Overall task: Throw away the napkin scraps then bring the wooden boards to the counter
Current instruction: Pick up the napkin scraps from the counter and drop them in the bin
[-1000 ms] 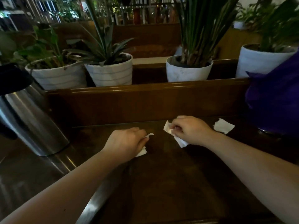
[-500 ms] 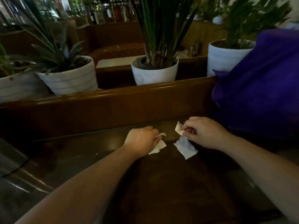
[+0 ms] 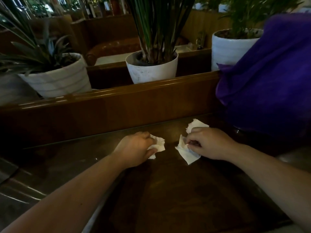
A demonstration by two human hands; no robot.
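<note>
On the dark wooden table [image 3: 168, 199], my left hand [image 3: 134, 151] is closed around a crumpled white napkin scrap [image 3: 159, 144] that sticks out past my fingers. My right hand [image 3: 210, 143] pinches a second white napkin scrap [image 3: 185, 153], which hangs below my fingers onto the table. A third napkin scrap [image 3: 196, 125] lies on the table just beyond my right knuckles, touching or nearly touching them. No separate wooden boards can be made out in this dim view.
A purple cloth [image 3: 269, 81] is heaped at the right, close to my right hand. A brown wooden ledge [image 3: 117, 98] runs along the table's far side, with white plant pots [image 3: 151, 68] [image 3: 57, 79] [image 3: 232, 47] behind it.
The view has swung right, so the metal container at the left is out of sight. My right hand has shifted right toward the third scrap, still pinching its scrap. My left hand keeps its grip.
</note>
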